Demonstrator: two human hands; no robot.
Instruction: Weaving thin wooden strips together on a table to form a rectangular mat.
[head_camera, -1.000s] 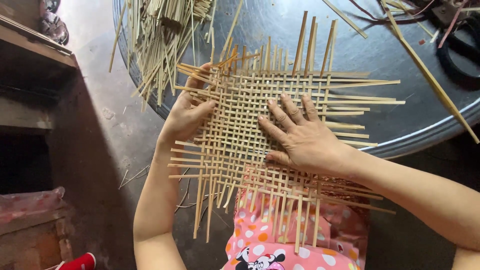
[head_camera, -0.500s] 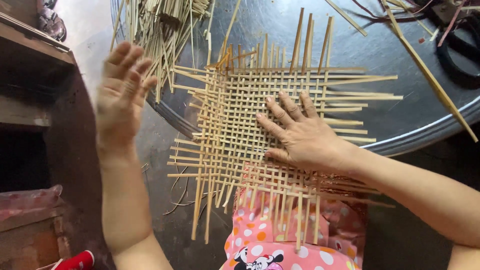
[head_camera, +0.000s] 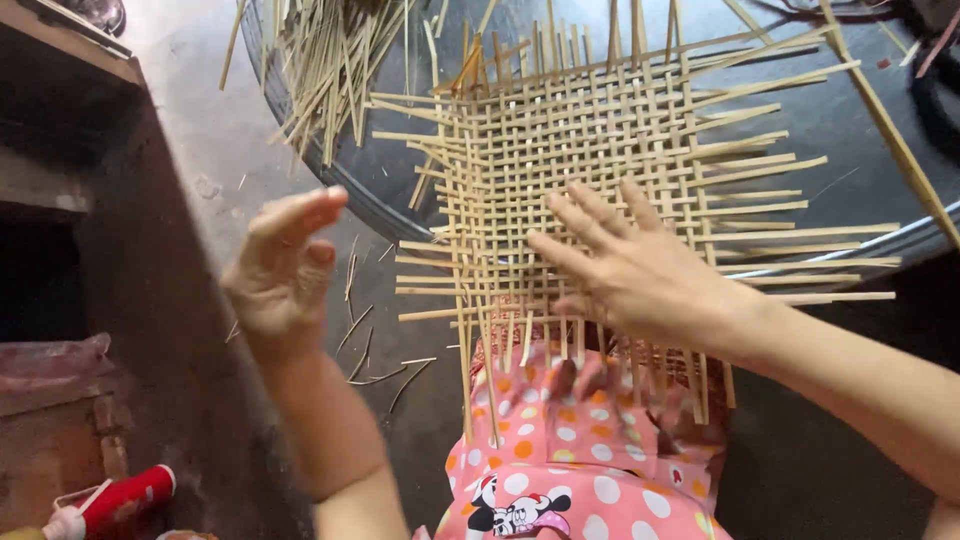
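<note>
A flat woven mat of pale bamboo strips (head_camera: 610, 150) lies half on a round dark metal tray (head_camera: 850, 110) and half over my lap. My right hand (head_camera: 640, 265) rests flat on the mat's near part, fingers spread, pressing it down. My left hand (head_camera: 285, 265) hovers in the air left of the mat, fingers loosely curled, holding nothing and touching nothing. Loose strip ends stick out from every side of the weave.
A heap of loose bamboo strips (head_camera: 330, 60) lies on the tray's far left. One long strip (head_camera: 885, 125) crosses the tray at right. Pink dotted clothing (head_camera: 560, 460) covers my lap. A dark wooden ledge (head_camera: 70, 130) stands left, a red-and-white item (head_camera: 120, 495) below it.
My left hand left the mat's left edge, swung out to the left and up, then dropped back lower toward me. The right hand stayed pressed on the mat.
</note>
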